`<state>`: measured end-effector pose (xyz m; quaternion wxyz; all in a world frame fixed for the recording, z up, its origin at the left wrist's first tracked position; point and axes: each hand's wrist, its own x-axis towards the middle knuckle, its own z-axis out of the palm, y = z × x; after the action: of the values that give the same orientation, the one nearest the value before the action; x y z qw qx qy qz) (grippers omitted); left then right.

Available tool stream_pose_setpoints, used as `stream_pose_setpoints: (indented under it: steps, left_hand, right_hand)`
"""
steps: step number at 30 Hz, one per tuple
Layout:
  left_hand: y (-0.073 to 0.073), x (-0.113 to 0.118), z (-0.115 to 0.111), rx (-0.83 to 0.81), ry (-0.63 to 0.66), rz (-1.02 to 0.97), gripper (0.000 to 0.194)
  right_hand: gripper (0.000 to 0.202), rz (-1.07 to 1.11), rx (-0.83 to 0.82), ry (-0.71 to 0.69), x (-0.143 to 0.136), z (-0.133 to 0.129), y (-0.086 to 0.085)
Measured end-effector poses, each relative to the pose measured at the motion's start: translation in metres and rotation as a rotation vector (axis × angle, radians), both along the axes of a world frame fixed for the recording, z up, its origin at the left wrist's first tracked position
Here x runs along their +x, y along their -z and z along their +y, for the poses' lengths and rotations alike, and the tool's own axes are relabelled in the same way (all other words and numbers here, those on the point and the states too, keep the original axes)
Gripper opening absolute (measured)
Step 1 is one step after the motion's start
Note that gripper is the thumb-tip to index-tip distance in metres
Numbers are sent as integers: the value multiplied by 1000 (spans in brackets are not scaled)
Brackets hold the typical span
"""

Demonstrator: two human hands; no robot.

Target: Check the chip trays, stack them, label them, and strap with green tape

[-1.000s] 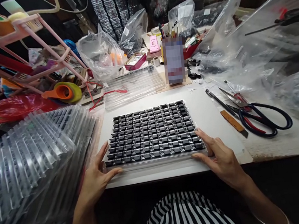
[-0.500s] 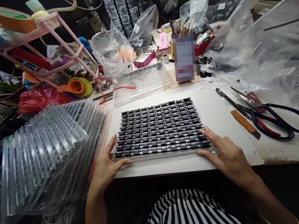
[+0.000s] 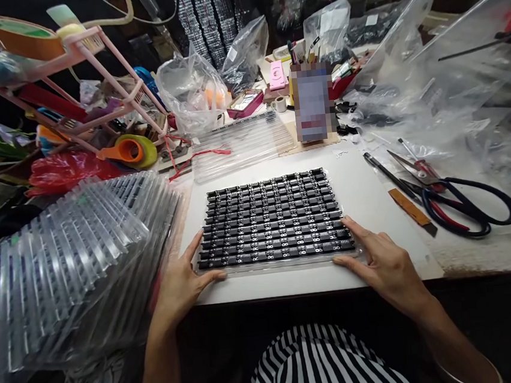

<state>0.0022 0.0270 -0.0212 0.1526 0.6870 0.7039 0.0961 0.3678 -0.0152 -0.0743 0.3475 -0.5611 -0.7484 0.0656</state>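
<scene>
Tray point(image 3: 267, 266) of dark circuit boards point(image 3: 271, 220), resting on the middle of a white sheet point(image 3: 273, 283), the landmark for all positions below. Nearest, short of the sheet's near edge, is a striped garment point(image 3: 321, 360). Over the sheet's near left part the left hand point(image 3: 178, 280), and over its near right part the right hand point(image 3: 386, 257), each bridge a near corner of the tray; in either grip, the thumb meets the front rim and the index finger the short side, holding the corner between them. The tray lies flat, its long axis running left to right, nearly parallel to the sheet's near edge; neither end is marked as a front. As judged here, filling looks complete, since every visible row appears occupied; no cover can be made out, and how much remains cannot be told. Left of the sheet: a pile of clear trays point(image 3: 74, 233). Right of it, on the desk point(image 3: 478, 254): scissors point(image 3: 422, 174). At its far left edge: a ribbed clear piece point(image 3: 242, 144). Beyond it: plastic bags point(image 3: 247, 60).
</scene>
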Motion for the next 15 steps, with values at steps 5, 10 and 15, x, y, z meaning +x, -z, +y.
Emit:
stream_pose_setpoints:
  steps: [5, 10, 15]
  left_hand:
    - [5, -2, -3, 47, 15, 58, 89]
    - [26, -7, -11, 263, 119, 57, 78]
    - [45, -3, -17, 310, 168, 93, 75]
  right_hand:
    - [59, -10, 10, 6, -1, 1, -1]
    - [60, -9, 19, 5, -2, 2, 0]
    - [56, -30, 9, 7, -2, -1, 1]
